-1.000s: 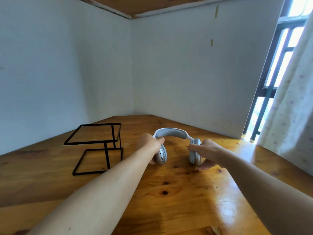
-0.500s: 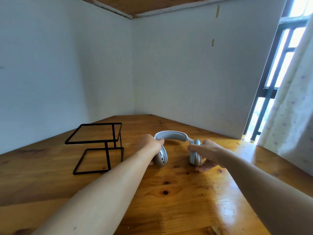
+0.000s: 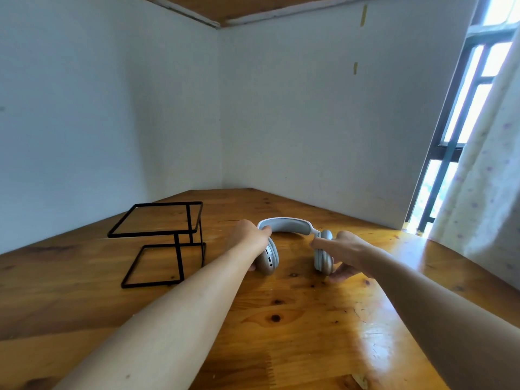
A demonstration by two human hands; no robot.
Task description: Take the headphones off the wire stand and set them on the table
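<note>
The grey-white headphones (image 3: 284, 225) stand upright on the wooden table (image 3: 281, 333), both ear cups touching the wood and the headband arching above. My left hand (image 3: 247, 235) wraps the left ear cup from outside, its fingertips at the end of the band. My right hand (image 3: 346, 249) holds the right ear cup between forefinger above and thumb below. The black wire stand (image 3: 179, 257) sits to the left of the headphones, a hand's width from my left hand, with nothing on it.
Two white walls meet in a corner behind the table. A dark-framed window (image 3: 450, 147) and a pale dotted curtain (image 3: 489, 175) lie along the right side. The table's right edge runs close under the curtain.
The headphones have sunk slightly between my hands and rest on the table. Both hands stay on the ear cups. The stand has not moved.
</note>
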